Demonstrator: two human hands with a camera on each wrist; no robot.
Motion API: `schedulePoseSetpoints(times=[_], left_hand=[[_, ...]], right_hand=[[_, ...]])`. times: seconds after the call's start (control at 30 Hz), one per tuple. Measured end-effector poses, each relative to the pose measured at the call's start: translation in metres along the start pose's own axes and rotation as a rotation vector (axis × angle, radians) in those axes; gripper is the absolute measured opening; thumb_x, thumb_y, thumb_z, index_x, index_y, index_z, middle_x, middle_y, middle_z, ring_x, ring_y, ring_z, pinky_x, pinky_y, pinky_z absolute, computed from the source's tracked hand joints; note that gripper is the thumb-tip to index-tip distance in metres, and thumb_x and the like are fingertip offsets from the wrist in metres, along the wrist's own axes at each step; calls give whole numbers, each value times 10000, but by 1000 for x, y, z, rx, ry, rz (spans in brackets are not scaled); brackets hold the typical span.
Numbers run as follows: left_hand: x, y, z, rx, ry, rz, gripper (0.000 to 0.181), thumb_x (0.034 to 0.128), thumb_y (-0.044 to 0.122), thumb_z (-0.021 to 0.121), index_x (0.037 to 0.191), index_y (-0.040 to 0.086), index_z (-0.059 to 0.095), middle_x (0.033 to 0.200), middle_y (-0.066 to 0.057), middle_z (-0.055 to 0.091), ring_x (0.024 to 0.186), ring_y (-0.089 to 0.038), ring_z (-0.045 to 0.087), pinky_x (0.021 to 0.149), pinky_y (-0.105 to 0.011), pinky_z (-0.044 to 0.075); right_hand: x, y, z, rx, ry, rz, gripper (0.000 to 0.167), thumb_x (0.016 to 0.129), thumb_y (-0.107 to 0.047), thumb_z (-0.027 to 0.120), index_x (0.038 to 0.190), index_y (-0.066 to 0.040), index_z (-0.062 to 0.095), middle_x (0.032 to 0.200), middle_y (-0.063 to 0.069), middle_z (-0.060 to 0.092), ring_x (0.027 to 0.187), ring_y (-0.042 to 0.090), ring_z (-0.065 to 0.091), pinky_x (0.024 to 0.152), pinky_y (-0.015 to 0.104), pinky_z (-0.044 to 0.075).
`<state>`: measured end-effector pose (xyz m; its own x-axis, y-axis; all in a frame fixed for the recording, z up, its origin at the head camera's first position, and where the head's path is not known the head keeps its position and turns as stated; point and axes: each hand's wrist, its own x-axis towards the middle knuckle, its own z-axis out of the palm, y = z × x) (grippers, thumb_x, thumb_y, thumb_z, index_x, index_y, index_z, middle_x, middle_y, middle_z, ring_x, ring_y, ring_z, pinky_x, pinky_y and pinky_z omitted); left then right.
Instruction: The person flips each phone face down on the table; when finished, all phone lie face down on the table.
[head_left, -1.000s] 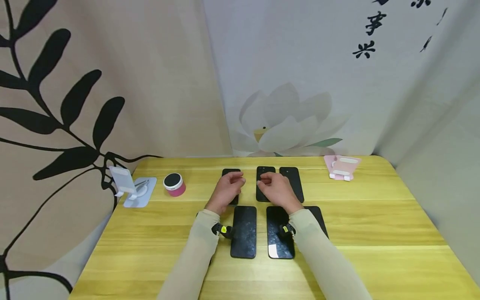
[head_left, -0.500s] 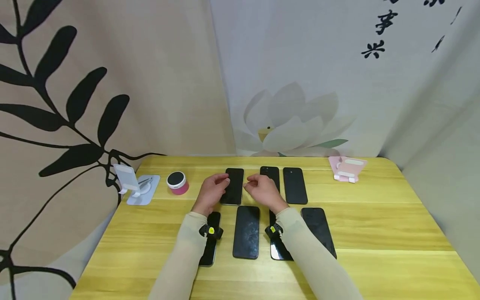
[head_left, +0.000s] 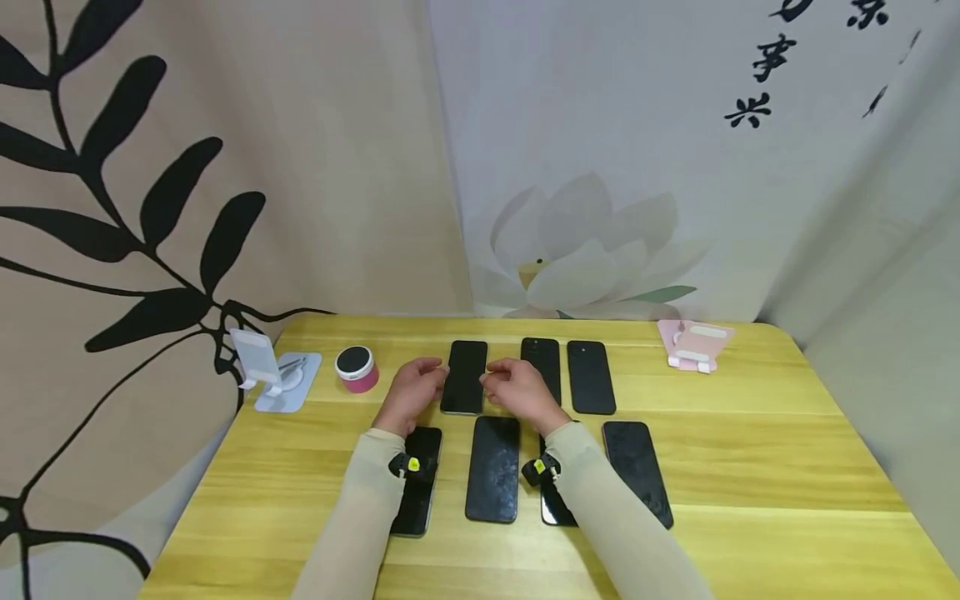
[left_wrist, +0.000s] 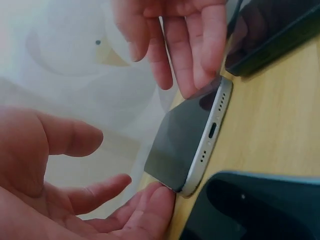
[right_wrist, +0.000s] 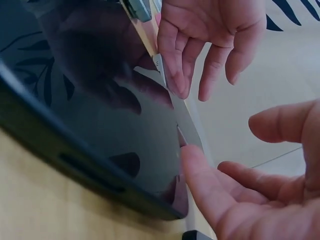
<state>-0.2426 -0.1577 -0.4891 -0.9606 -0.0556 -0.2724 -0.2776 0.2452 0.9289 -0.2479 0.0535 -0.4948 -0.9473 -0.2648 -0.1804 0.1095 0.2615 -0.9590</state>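
A black-screened smartphone (head_left: pixel 467 377) lies face up at the left of the back row, between the two hands. My left hand (head_left: pixel 412 392) has its fingertips at the phone's left edge, thumb held apart. On the opposite side, my right hand (head_left: pixel 522 390) touches the right edge with its fingertips. The left wrist view shows the phone's pale bottom edge (left_wrist: pixel 207 140) with its port and speaker holes. Fingers of both hands are loosely extended, and neither hand curls round the phone.
Two phones (head_left: pixel 542 367) lie to the right in the back row. Several more form a front row, such as the dusty one (head_left: pixel 492 469), partly under the forearms. A pink jar (head_left: pixel 357 369), white stand (head_left: pixel 281 375) and pink stand (head_left: pixel 695 345) stand near the table's back.
Both hands have moved left, away from the middle back phone, to either side of the left one. Over the last half second they have settled at its edges. The view has shifted slightly.
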Motion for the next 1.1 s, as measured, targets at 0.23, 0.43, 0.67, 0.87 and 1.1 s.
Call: schedulePoseSetpoints(times=[0.23, 0.43, 0.67, 0.87, 1.1], left_hand=[[2, 4, -2, -65, -24, -31, 520, 1066, 229, 599, 1512, -27, 519, 1404, -258, 634, 1204, -362, 659, 1110, -488, 540], [4, 6, -1, -79, -7, -56, 544, 1063, 236, 608, 1526, -26, 493, 1324, -253, 630, 1132, -308, 626, 1082, -444, 557], [4, 7, 3, -133, 3, -77, 685, 1052, 188, 559, 1619, -68, 272, 1229, -223, 604, 1052, -249, 599, 960, -346, 567], [-1, 10, 6, -119, 27, -83, 769, 1059, 224, 558, 1652, -61, 161, 1172, -190, 574, 922, -224, 575, 864, -310, 522], [-3, 10, 7, -61, 27, -83, 706, 1077, 232, 528, 1643, -59, 221, 1319, -219, 564, 1088, -299, 581, 1042, -425, 502]], right_hand=[[-2, 0, 1, 63, -24, -5, 464, 1066, -180, 619, 1458, 61, 560, 1334, 216, 695, 1117, 299, 733, 946, 385, 631], [-5, -1, 2, 62, -25, -4, 461, 1064, -188, 628, 1455, 49, 573, 1359, 204, 689, 1185, 323, 720, 989, 401, 615], [-9, -1, 4, -56, -15, -28, 472, 1050, -220, 652, 1455, 14, 589, 1371, 162, 690, 1143, 267, 722, 896, 369, 627], [-11, -2, 9, -71, -9, -33, 517, 1019, -212, 695, 1474, 2, 575, 1427, 176, 650, 1243, 323, 682, 922, 397, 631], [-12, 1, 9, -24, -7, -20, 519, 1011, -180, 699, 1473, 17, 567, 1437, 196, 634, 1224, 332, 694, 917, 394, 639]])
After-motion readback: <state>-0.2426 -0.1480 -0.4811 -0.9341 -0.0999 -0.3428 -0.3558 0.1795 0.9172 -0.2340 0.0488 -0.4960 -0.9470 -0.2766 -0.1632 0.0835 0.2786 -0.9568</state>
